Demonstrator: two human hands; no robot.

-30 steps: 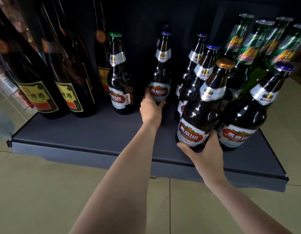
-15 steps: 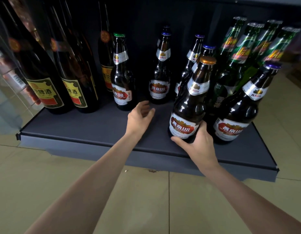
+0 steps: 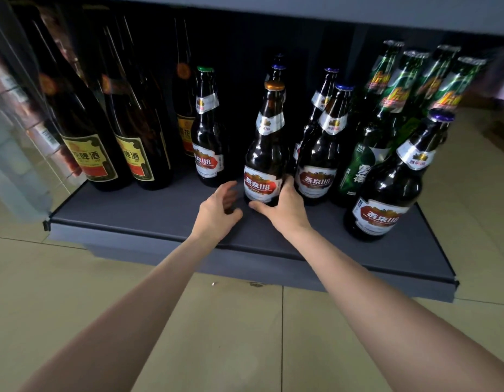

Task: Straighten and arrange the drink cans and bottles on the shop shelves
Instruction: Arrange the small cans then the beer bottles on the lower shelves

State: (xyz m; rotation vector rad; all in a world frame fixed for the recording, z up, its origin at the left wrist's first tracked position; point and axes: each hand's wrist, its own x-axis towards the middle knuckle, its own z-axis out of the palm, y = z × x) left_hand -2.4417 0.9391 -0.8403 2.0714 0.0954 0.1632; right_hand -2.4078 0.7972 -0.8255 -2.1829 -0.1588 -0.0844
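My right hand (image 3: 287,210) grips base of brown bottle with gold cap (image 3: 266,154), thumb across front under label, fingers curled behind. Bottle stands upright mid-shelf (image 3: 149,210), between green-capped bottle (image 3: 207,131) and blue-capped bottle (image 3: 324,148). My left hand (image 3: 217,213) just beside bottle, fingers loosely curled, holding nothing. Green bottles (image 3: 386,108) at right rear.
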